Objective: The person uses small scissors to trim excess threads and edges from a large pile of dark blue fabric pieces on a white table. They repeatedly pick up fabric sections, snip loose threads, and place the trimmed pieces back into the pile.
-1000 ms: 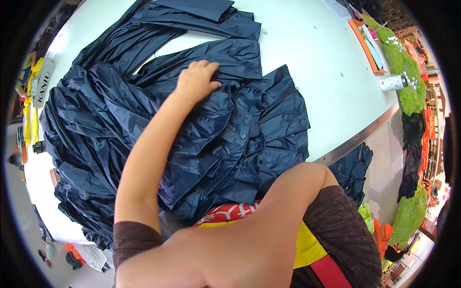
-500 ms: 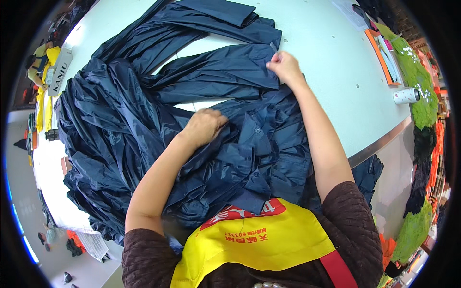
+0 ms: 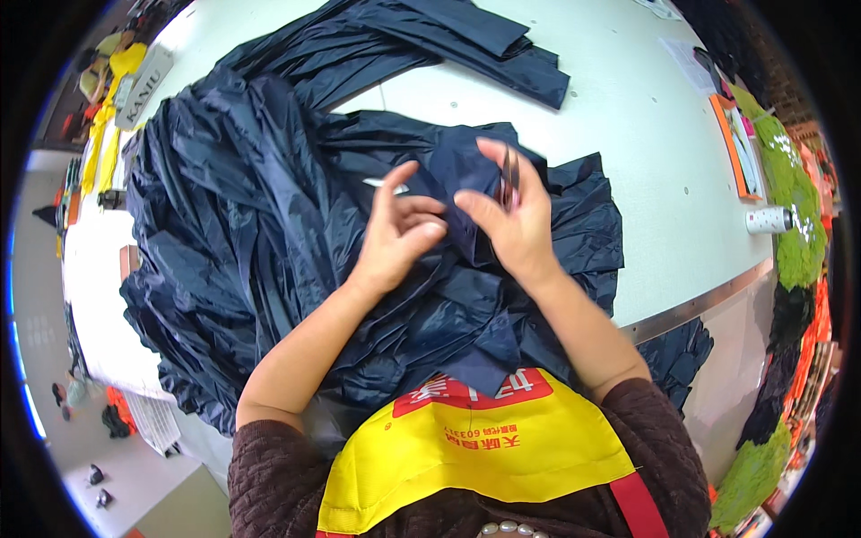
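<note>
A large heap of dark navy garments (image 3: 242, 206) with thin, shiny, crumpled cloth spreads over the white table in front of me. My left hand (image 3: 395, 233) hovers over the heap, fingers apart and slightly curled, holding nothing that I can see. A small white piece (image 3: 384, 185), perhaps a label, shows beside its index finger. In my right hand (image 3: 520, 211) are small thread snips (image 3: 509, 175), resting in the palm with the dark blades pointing away from me. The thumb and fingers of that hand are spread around a raised fold of navy cloth (image 3: 462, 170), whose contact with them is unclear.
Folded navy sleeves or legs (image 3: 448, 45) extend across the far table. To the right stand an orange-edged box (image 3: 737, 148) and a pale cup (image 3: 769, 221) near the metal-trimmed edge (image 3: 700, 305). Green cloth piles (image 3: 789, 170) lie beyond; a person (image 3: 94, 81) is at the far left.
My right hand has drawn nearer and turned palm-inward. My left hand has lifted, its fingers now apart. The near garment's long piece has been pulled in from the right and bunched up.
</note>
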